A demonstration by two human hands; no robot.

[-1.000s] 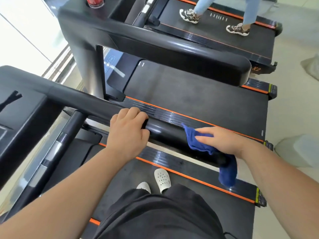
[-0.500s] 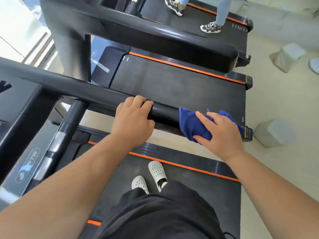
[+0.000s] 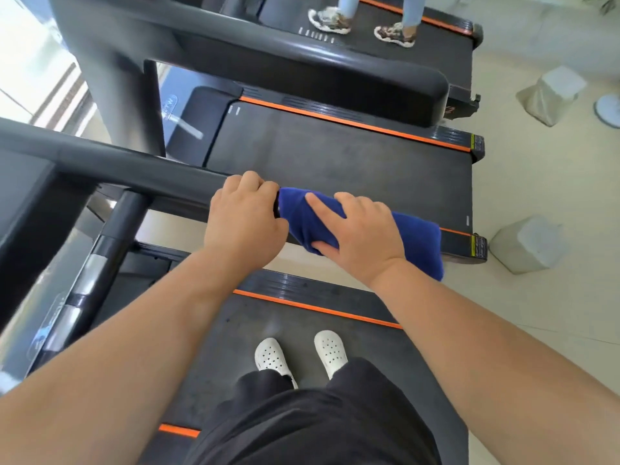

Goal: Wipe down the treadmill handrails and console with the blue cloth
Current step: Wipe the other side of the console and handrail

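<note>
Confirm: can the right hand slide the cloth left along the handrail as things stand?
Probably not yet: the left hand grips the handrail beside the blue cloth, in the path of the right hand. It would need to shift first.

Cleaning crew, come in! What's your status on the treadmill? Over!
Left hand grips handrail. Right hand holds blue cloth wrapped round handrail. Left hand sits right against blue cloth, likely blocking the wipe further up. Over.
</note>
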